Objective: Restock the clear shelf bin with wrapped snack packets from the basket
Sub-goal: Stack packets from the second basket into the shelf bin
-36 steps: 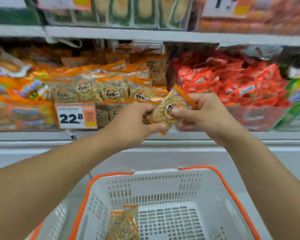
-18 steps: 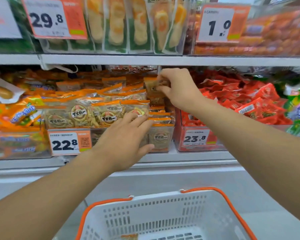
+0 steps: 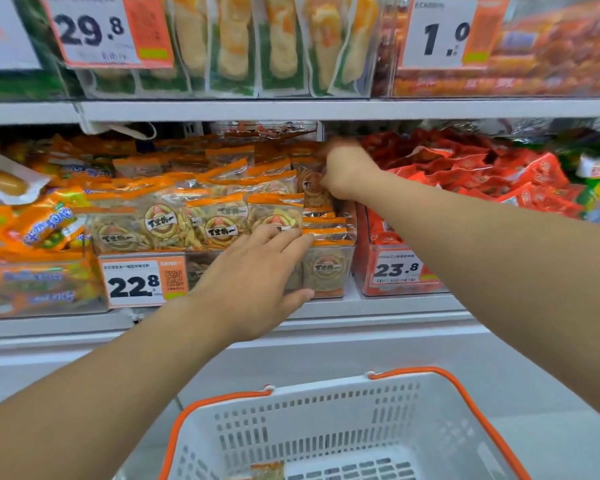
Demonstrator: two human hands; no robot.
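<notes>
Left hand (image 3: 253, 275) lay flat against the front of the clear shelf bin (image 3: 329, 271), fingers straight and spread, their tips touching the crinkly orange-topped snack packets (image 3: 219, 220) standing in it and gripping nothing. Right hand (image 3: 347, 171) reached over the bin's back right corner, blurred, fingers curled round one packet (image 3: 312, 188) pressed upright among the others. That bin was glossy, see-through plastic on a smooth white metal shelf (image 3: 378, 306), a "22.8" price tag (image 3: 142, 282) clipped to its front. Right of the bin sat a red-packet bin (image 3: 399, 271); above it, a second white shelf carried pale pouches (image 3: 278, 43). Below the bin stood a white perforated basket (image 3: 326, 431) with orange rim, one packet (image 3: 267, 471) on its floor.
</notes>
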